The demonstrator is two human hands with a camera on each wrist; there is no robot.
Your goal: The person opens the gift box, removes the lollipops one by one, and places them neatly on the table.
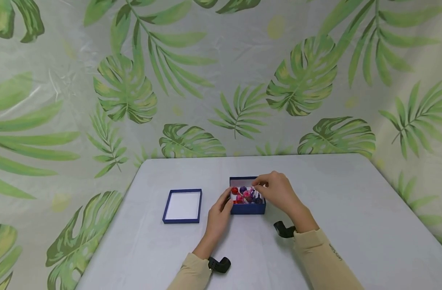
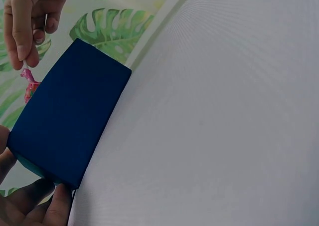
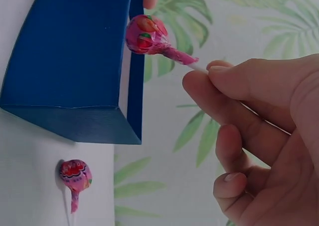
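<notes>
to the left of the open blue box (image 1: 247,209), and well apart from it, a shallow blue-edged lid (image 1: 182,206) lies on the bench (image 1: 344,193) with its white inside facing up. next comes the left hand (image 1: 218,213), at the box's left end: its grip is clamped on the box, bent fingers pressed to the end wall and one fingertip at the rim. that looks a sound brace; a steady hold with little squeeze should keep the box from sliding or its wall from bowing. within the box lie several wrapped lollipops (image 1: 246,194), red, pink and purple, tumbled together, so one may well catch on another. over the box's right side is the right hand (image 1: 280,191), its grip together, thumb and forefinger clamped on the white stick of a pink-wrapped lollipop (image 3: 145,36), whose round head is at the box's mouth; whether it touches the rim i cannot tell. the pinch falls just past the wrapper's twisted tail, which should give fine control of the head; moving it slowly, with that tail clear of the rim, seems best. just beyond the box's right end, a loose pink lollipop (image 3: 75,173) lies on the bench, so the wrist ought to ride high enough not to roll it.
</notes>
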